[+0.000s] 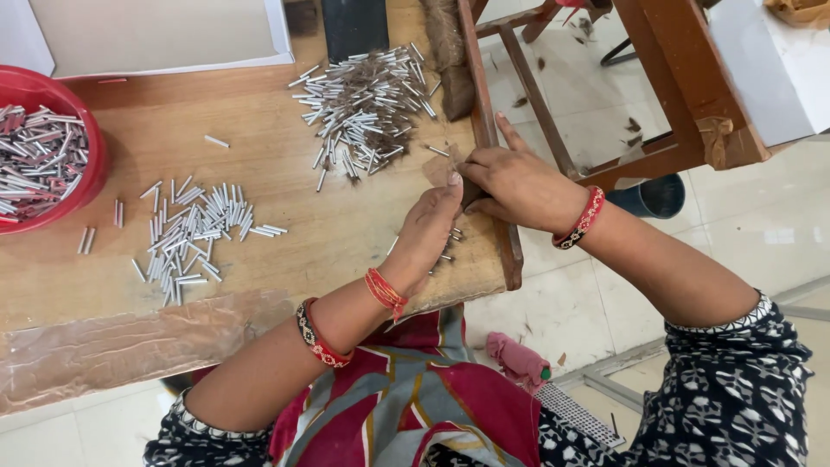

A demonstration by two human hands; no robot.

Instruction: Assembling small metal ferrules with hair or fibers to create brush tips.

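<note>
Wooden and pale, the low table (259, 147) carries the work, and both hands meet at its right edge, beside the raised dark wooden strip (488, 147) that borders it. The left hand (428, 229) rests palm down on the tabletop with its fingers curled, its thumb pressed toward the right hand (510, 182). Between the two hands sits a small tuft of brown fibre (443, 169), pinched by the fingertips of both; the fingers are closed tightly together on it, though how much of the tuft each hand has cannot be told, since the fingers hide it. The right hand lies across the wooden strip, index finger stretched out straight and the rest folded in. A few short silver metal tubes (450, 246) lie under and just beside the left hand.

Further up the table a loose heap of the same tubes, mixed with brown fibre (367, 108), lies near the hands. A second, cleaner scatter of tubes (194, 233) is spread well to the left, and a red bowl (91, 169) at the table's left edge holds more (these look pinkish among the silver). Red beaded bangles (579, 218) circle both wrists. A white box (164, 35) stands at the table's far side.
</note>
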